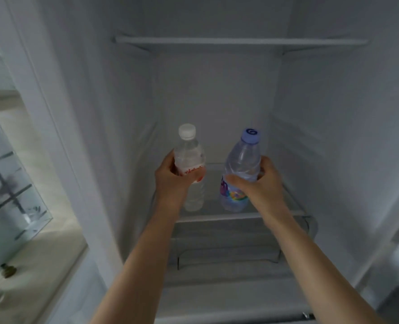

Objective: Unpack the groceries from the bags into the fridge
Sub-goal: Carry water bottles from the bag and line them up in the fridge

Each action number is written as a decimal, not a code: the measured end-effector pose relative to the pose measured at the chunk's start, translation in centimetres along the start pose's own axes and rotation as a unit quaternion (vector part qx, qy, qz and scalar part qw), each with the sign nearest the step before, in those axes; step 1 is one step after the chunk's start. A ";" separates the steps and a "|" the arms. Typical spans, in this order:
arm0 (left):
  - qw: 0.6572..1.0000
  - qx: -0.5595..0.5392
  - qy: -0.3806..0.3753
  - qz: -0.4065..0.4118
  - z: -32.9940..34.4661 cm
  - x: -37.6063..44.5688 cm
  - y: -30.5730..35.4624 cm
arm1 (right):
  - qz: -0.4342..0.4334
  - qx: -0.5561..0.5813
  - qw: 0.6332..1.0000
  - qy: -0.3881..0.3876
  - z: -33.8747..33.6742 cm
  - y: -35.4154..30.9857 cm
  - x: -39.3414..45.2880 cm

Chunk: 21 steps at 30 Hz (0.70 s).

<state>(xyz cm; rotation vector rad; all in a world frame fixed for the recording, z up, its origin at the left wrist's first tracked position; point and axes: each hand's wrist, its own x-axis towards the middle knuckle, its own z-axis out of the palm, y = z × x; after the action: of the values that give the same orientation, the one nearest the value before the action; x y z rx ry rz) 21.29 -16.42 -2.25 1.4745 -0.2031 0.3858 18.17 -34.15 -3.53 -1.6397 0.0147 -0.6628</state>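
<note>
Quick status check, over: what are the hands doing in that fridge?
Left hand grips white-capped bottle. Right hand grips blue-capped bottle. Both over glass shelf. Nothing blocking.

Clear, glossy plastic is seen in the white-capped bottle (190, 174), with a red paper-like label; the blue-capped bottle (239, 174), at its 3 o'clock, is of bluish translucent plastic. A smooth glass shelf (240, 215) and matt white plastic fridge walls (217, 94) are shown
</note>
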 end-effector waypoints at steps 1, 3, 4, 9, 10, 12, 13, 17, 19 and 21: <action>1.000 0.002 -0.003 -0.006 0.1 0.5 -0.4 | 0.005 -0.005 1.000 -0.001 0.1 0.5 0.7; 1.000 0.003 -0.013 -0.018 0.0 1.3 -1.1 | 0.019 -0.013 1.000 -0.007 0.3 1.5 1.7; 1.000 0.002 -0.020 -0.023 0.0 1.6 -1.4 | 0.026 -0.016 0.999 -0.010 0.4 1.9 2.0; 0.998 0.010 -0.055 -0.026 0.0 2.8 -2.1 | 0.040 -0.044 0.998 -0.020 1.2 3.2 3.1; 0.997 0.013 -0.066 -0.024 0.0 3.0 -2.2 | 0.043 -0.051 0.998 -0.023 1.4 3.4 3.2; 0.996 0.018 -0.090 -0.016 0.1 3.3 -2.4 | 0.055 -0.049 0.997 -0.029 1.6 3.7 3.2; 0.995 0.019 -0.096 -0.013 0.2 3.3 -2.6 | 0.059 -0.045 0.997 -0.030 1.7 3.8 3.1; 0.996 0.013 -0.082 -0.020 0.6 3.5 -2.9 | 0.053 -0.056 0.996 -0.044 2.1 3.9 2.9; 0.997 0.009 -0.076 -0.021 0.7 3.4 -3.1 | 0.042 -0.058 0.996 -0.044 2.2 4.0 2.9; 0.997 0.008 -0.076 -0.015 0.9 3.0 -3.4 | 0.034 -0.061 0.997 -0.045 2.0 4.2 2.6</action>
<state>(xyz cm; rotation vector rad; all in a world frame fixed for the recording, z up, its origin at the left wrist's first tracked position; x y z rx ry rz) 25.41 -17.09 -4.25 1.5227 -0.2988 0.2511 22.65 -34.11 -6.34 -1.7771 0.0454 -0.5450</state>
